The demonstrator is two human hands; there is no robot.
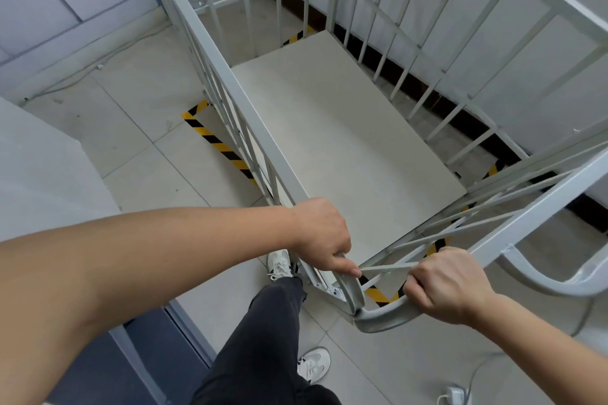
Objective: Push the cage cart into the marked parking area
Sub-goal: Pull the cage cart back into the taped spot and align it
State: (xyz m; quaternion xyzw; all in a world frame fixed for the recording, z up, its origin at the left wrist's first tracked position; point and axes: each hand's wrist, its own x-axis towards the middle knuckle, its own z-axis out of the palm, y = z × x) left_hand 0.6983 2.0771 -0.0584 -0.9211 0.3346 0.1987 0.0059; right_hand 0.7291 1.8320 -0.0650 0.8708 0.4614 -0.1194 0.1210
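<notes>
Cage cart [345,128]: white-painted metal, barred sides, pale flat deck, seen from above and behind. It stands close along the wall on the right, over a floor rectangle outlined in yellow-and-black hazard tape [217,141]. Tape shows left of the cart's left side, at the far end through the bars, and under the near corner by the handles.

Left hand [324,233]: sits on the near end of the cart's left top rail [230,89], at the corner. Fingers curled down over the rail; index finger [348,270] extended, its tip touching a thin diagonal bar of the near panel. Whether the thumb wraps beneath cannot be told.

Right hand [450,286]: fist closed around the curved tubular handle [378,319] at the cart's near end, knuckles up, fingers wrapped tight and pressed together. The tube emerges from the fist to the left and bends up to the cart corner.

A second curved handle [552,286] on the right is untouched, partly cut off by the frame edge.

Hidden or unclear: wheels not visible; the near tape line is mostly masked by bars and hands, so whether the cart sits fully inside the outline cannot be judged. Far corner of the cart runs out of frame at the top.

Below: dark trouser leg [263,339], two white sneakers on the tiled floor [131,128]; the forward shoe [279,265] is just beside the cart's near-left corner. White charger and cable [455,394] lie on the floor at lower right.
</notes>
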